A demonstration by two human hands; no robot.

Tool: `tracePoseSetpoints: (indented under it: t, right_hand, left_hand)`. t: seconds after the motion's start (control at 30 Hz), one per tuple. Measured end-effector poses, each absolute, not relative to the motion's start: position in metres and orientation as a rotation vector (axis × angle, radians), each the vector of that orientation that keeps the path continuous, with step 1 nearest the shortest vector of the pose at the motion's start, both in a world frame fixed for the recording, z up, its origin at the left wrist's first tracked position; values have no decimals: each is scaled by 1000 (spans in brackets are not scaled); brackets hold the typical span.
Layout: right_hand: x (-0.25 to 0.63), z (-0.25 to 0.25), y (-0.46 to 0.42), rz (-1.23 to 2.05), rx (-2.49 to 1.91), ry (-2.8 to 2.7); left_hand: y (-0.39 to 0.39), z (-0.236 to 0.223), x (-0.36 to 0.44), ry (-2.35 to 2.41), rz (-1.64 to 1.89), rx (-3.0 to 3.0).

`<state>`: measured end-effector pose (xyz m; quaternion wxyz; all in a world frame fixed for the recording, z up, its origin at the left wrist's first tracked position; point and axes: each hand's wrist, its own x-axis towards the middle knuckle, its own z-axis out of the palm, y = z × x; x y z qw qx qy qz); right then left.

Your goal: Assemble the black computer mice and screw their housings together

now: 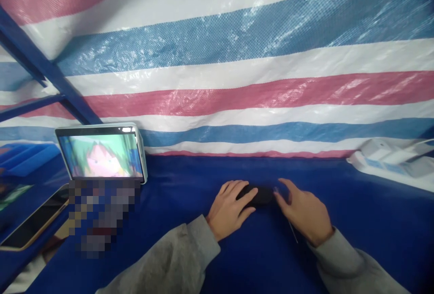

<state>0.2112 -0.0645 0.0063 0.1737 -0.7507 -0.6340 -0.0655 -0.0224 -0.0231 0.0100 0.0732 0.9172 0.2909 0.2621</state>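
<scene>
Over to the block [263, 194] now, dark against the surface [183, 185], well to the right of the tablet [101, 156] and slightly closer in. Partly hidden under the left hand [228, 212], with fingers curled over the end nearer the tablet, gripping there by the look of it, and with the thumb apart on the near side. Judging by the small size and dull finish, probably light, stiff, not very slippery, no great worry for breaking; hard to confirm through the blur. Best taken by the two long sides, near the tablet end, leaving the far end free. And the direction? Stretches roughly sideways, along a long axis leading away from the tablet, with the free end pointed at the right hand [307, 215]. Cannot tell front from back. Even farther from the tablet, at that right hand: thumb and forefinger parted, plus a thin rod [293, 232] slanting out below the palm. Pinched or merely lying there? Cannot tell.
</scene>
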Motion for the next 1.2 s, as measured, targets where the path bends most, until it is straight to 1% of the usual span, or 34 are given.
tracePoseSetpoints:
  t: [0.13,0.2,0.27,0.43,0.5,0.6,0.87,1.0,1.13,1.2]
  right_hand:
    - [205,5,-63,-105,-2250,-1923]
    - [205,8,-62,-83,-2225,-1889]
    - [206,12,-61,-121,-2077,-1756]
    - [204,25,-65,-304,-1566,-1176]
    - [199,25,-68,-337,-1437,-1134]
    - [193,20,-70,-349,-1326,-1292]
    - [195,10,-69,-310,-1333,-1389]
    - [180,22,-61,-297,-1348,-1352]
    - [160,37,-53,-381,-1325,-1209]
    - [154,42,-53,-300,-1351,-1095]
  left_hand:
    - [-24,9,-22,868,796,2802]
    - [-23,9,-21,881,788,2813]
    - [-24,9,-20,890,785,2818]
    - [-24,9,-17,888,784,2837]
    - [-24,7,-16,883,773,2841]
    - [-24,6,-16,874,772,2842]
    - [-25,7,-15,839,828,2854]
    - [-24,5,-15,813,832,2874]
    - [-23,3,-15,819,824,2874]
    - [-23,3,-15,815,824,2877]
